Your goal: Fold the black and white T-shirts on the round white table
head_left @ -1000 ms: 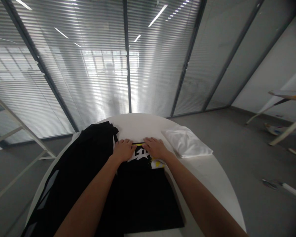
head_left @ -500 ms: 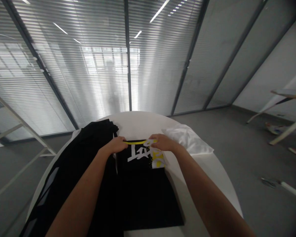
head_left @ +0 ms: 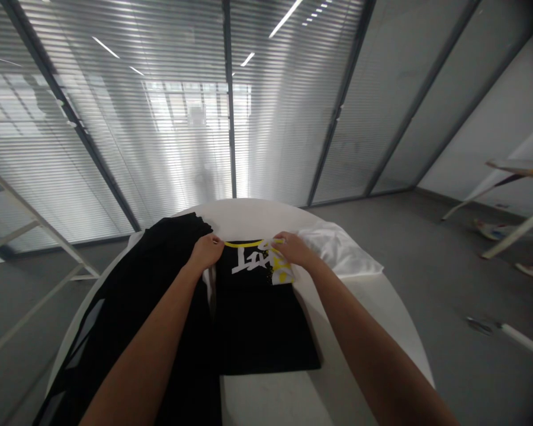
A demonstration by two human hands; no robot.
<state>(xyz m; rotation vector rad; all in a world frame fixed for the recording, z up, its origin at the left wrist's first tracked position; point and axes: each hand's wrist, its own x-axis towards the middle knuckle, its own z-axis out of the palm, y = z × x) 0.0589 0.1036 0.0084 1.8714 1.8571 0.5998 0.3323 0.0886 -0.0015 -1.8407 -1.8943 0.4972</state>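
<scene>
A black T-shirt [head_left: 266, 331] with white lettering and a yellow-and-white patch lies partly folded on the round white table [head_left: 284, 402]. My left hand [head_left: 206, 249] pinches the left end of its yellow-edged far side. At the right end of that same edge, my right hand [head_left: 292, 247] has its fingers closed on the cloth. The edge runs straight between both hands. Left of the T-shirt, partly under my left forearm, a larger black garment [head_left: 151, 266] with pale grey patches spreads over the table. A crumpled white cloth [head_left: 337, 248] lies just beyond my right hand.
Glass panels with blinds [head_left: 182, 118] stand behind the table. A white metal frame [head_left: 39, 222] is at the left. On the right are another table [head_left: 519, 168], shoes on the floor, and a white-ended pole [head_left: 524, 340].
Both hands have drawn the T-shirt away from me across the table. Its near hem now lies farther off, with more white tabletop showing in front.
</scene>
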